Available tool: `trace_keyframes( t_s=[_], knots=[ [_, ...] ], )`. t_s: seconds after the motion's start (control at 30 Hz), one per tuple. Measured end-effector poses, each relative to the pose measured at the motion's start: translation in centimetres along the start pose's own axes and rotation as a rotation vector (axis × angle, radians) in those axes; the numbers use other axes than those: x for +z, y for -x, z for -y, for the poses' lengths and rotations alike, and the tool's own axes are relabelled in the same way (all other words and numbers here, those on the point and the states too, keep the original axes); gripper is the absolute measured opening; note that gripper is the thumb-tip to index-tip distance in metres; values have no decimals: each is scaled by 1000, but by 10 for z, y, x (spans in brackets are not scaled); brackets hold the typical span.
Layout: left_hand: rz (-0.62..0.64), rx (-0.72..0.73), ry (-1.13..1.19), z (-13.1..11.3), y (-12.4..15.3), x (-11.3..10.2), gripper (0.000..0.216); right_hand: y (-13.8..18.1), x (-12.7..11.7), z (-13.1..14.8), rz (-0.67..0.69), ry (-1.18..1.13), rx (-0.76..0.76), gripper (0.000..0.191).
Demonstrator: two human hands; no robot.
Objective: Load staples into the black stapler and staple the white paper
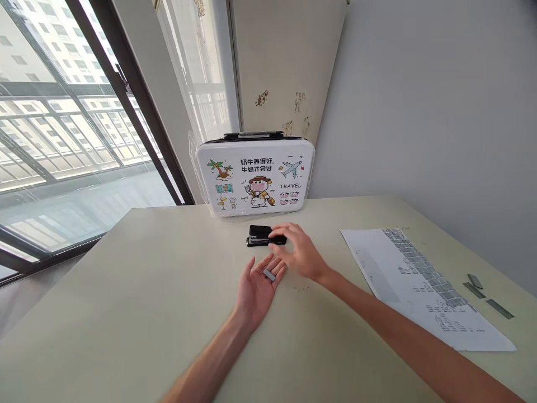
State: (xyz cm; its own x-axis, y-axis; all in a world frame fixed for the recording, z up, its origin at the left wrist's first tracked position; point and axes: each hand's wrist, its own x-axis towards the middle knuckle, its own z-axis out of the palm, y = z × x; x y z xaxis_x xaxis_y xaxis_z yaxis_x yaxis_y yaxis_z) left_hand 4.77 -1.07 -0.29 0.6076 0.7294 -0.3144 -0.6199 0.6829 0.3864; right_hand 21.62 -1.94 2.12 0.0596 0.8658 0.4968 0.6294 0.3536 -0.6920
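A black stapler [260,235] lies on the pale table [138,291] in front of a white case. My right hand [297,252] reaches over it, fingers curved and apart, fingertips at the stapler's right end. My left hand [258,285] rests palm up just in front of the stapler. On its fingers lies a small grey strip of staples [269,275].
A white cartoon-printed case [255,177] marked TRAVEL stands upright at the table's back edge against the wall. A printed paper sheet [423,285] lies to the right, with loose staple strips [486,294] beyond it. A large window is at left.
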Motion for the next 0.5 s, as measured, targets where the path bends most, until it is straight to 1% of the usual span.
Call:
trace_keyframes(
  t_s=[0.07,0.17,0.3,0.4,0.5],
  knots=[
    [25,-2,-9,0,1,0,34,20,1,12,36,105,-55,15],
    [56,-29,-53,0,5,1,36,43,9,18,83,270,-92,20],
    [91,-82,-82,0,8,3,39,56,15,17,67,340,-99,4],
    [126,-110,-110,0,8,5,40,60,6,21,45,340,-102,7],
    [143,-120,-153,0,8,9,43,69,-17,25,10,353,-117,5]
  ],
)
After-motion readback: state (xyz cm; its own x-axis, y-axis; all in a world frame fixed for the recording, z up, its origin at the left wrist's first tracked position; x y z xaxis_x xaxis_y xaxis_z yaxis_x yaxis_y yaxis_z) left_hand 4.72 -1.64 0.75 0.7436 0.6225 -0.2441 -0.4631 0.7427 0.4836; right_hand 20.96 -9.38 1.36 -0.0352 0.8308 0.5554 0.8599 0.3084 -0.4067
